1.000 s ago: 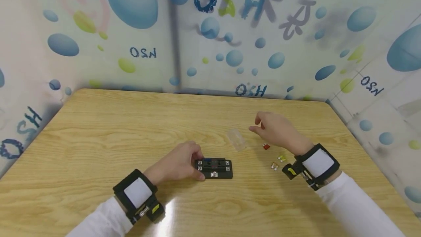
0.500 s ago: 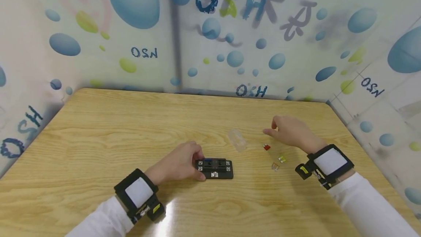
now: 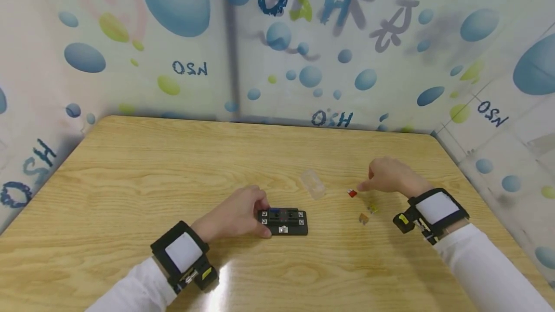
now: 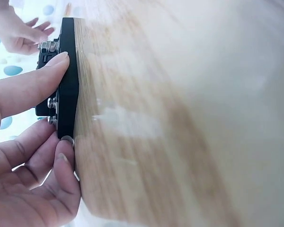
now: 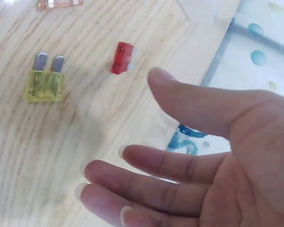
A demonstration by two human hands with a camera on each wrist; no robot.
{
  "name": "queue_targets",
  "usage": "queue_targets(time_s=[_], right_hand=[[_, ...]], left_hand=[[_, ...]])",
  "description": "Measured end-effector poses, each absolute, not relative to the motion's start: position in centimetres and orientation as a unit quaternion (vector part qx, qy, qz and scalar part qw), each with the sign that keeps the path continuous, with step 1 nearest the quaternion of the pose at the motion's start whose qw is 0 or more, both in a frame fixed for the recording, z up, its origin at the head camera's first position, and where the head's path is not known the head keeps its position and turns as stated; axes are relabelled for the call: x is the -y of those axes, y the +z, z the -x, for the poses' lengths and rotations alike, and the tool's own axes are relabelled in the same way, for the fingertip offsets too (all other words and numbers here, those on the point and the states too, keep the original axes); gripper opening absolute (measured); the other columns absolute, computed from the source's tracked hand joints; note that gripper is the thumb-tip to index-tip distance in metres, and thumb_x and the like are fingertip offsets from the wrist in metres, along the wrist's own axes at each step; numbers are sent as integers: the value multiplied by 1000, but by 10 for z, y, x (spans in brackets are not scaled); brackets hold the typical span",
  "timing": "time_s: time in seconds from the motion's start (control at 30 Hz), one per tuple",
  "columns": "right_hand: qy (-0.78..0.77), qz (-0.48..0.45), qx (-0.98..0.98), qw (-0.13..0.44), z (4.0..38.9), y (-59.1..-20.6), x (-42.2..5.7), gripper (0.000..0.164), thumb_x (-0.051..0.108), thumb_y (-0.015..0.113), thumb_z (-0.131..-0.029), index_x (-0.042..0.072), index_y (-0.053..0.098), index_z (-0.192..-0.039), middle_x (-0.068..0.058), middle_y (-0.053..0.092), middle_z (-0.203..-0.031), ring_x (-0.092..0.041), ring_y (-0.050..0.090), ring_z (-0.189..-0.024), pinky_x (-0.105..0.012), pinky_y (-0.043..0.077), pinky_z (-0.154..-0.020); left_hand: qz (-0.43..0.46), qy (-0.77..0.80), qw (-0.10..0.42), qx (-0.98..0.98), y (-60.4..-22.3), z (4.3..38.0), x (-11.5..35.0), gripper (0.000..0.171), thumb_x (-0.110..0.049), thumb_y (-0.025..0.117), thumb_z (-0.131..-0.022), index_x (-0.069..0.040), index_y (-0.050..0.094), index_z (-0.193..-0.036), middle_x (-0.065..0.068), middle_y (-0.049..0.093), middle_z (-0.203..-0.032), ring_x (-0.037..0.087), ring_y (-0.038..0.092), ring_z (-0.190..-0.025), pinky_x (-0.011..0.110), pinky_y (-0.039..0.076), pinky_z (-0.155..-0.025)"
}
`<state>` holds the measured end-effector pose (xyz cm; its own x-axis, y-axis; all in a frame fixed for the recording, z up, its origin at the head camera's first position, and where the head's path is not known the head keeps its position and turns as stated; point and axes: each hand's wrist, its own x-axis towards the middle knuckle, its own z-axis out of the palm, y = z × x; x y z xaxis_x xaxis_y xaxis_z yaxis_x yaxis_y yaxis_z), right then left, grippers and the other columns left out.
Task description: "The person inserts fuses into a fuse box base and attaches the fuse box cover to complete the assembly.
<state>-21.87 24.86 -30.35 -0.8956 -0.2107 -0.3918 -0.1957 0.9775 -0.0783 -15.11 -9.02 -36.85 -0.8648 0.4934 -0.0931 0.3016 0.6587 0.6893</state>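
A black fuse block [image 3: 292, 229] with metal screw terminals lies on the table. My left hand [image 3: 231, 213] grips its left end; in the left wrist view the thumb is on one side of the fuse block [image 4: 68, 85] and the fingers are on the other. Over the table to the right, my right hand [image 3: 390, 175] hovers beside a red blade fuse [image 3: 352, 193] without holding anything. The right wrist view shows the thumb apart from the loosely bent fingers, with the red fuse [image 5: 122, 57] just beyond the thumb tip. A yellow blade fuse [image 5: 46, 86] lies nearby.
An orange fuse [image 3: 363, 218] lies near the yellow one. A clear plastic cover [image 3: 312, 184] rests between the block and the fuses. The wooden table [image 3: 173, 158] ends at a patterned wall covering [image 3: 195, 95].
My right hand has moved right and then toward me, coming down beside the red fuse. The left hand keeps its grip on the fuse block, which stays in place.
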Motion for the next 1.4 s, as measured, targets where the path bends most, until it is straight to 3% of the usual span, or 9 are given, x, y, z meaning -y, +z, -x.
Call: queue_targets(time_s=[0.1,0.37,0.73,1.03,1.2,1.4], right_hand=[[-9,97,-971,217,220,-306,-246,36,41,73,-85,5,65,-83,-1,52,-71,-15,48,-64,-27,36,-58],[-19,104,-970,221,220,-319,-235,40,40,70,-87,11,54,-66,4,38,-59,-11,36,-54,-26,27,-52],[-10,100,-977,187,221,-328,-227,26,27,75,-85,2,67,-85,-3,55,-71,-16,50,-63,-27,36,-55],[-22,119,-979,162,217,-331,-225,12,13,75,-84,3,71,-90,-7,68,-83,-17,55,-69,-29,46,-60],[-25,131,-979,154,216,-333,-225,10,11,74,-84,3,70,-89,-7,68,-84,-17,56,-70,-29,48,-61],[-17,160,-978,134,212,-333,-224,6,3,65,-83,3,60,-79,-4,55,-73,-17,48,-65,-27,38,-57]], left_hand=[[-220,355,141,-898,-368,151,91,40,-22,90,-63,-10,66,-93,1,60,-90,15,53,-81,30,45,-73],[-221,352,139,-899,-368,151,91,40,-22,90,-63,-10,66,-92,1,60,-89,15,53,-81,30,45,-73],[-212,348,145,-902,-367,151,90,40,-23,90,-63,-11,66,-91,0,59,-90,15,53,-82,30,46,-75],[-221,345,131,-903,-368,151,90,39,-23,90,-62,-11,66,-90,-1,60,-89,13,53,-81,29,46,-75],[-224,349,130,-901,-369,152,90,40,-23,90,-61,-11,66,-90,0,60,-89,13,53,-81,29,46,-75],[-224,346,132,-902,-368,151,90,40,-23,91,-61,-11,65,-89,0,60,-89,14,53,-81,29,46,-75]])
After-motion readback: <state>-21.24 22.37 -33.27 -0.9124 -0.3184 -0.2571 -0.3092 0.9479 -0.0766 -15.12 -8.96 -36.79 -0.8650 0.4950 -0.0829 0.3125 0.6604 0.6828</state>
